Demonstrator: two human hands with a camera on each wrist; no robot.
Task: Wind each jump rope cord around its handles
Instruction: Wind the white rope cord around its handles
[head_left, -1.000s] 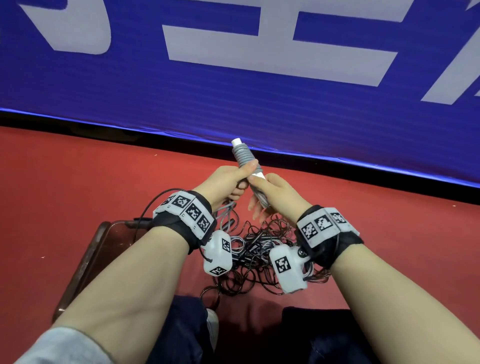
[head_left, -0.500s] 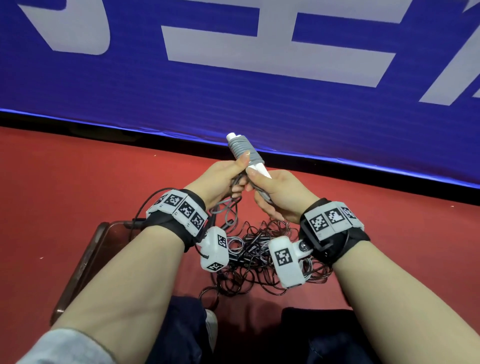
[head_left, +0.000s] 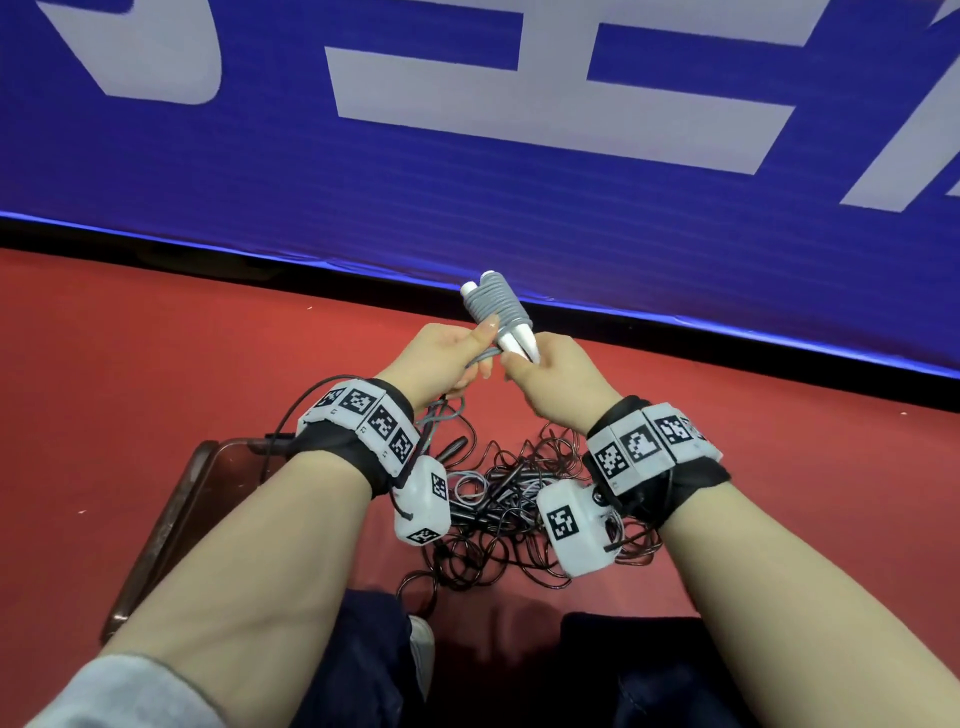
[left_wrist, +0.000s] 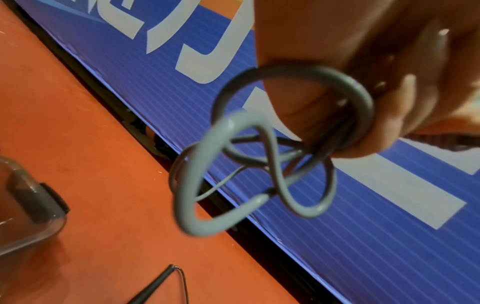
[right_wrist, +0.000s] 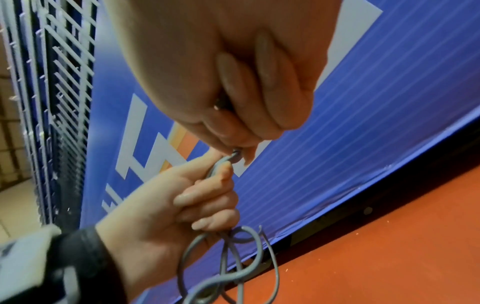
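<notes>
Two white jump rope handles (head_left: 511, 332) are held side by side, tilted up and away from me, their upper part wrapped in grey cord coils (head_left: 493, 304). My right hand (head_left: 550, 376) grips the handles' lower ends in a fist (right_wrist: 246, 98). My left hand (head_left: 452, 358) pinches the loose grey cord (head_left: 480, 357) just left of the handles; its fingers (right_wrist: 205, 197) curl round the cord. Slack grey cord loops (left_wrist: 233, 164) hang below the left hand.
A tangle of dark jump ropes (head_left: 514, 509) lies on the red floor (head_left: 156, 338) below my wrists. A dark tray (head_left: 171, 519) sits at the left. A blue banner (head_left: 519, 156) stands close behind. My knees (head_left: 623, 670) are at the bottom.
The handles have risen and moved right with both hands, and more grey coils show on them. The left hand has come round to the handles' left side with the cord.
</notes>
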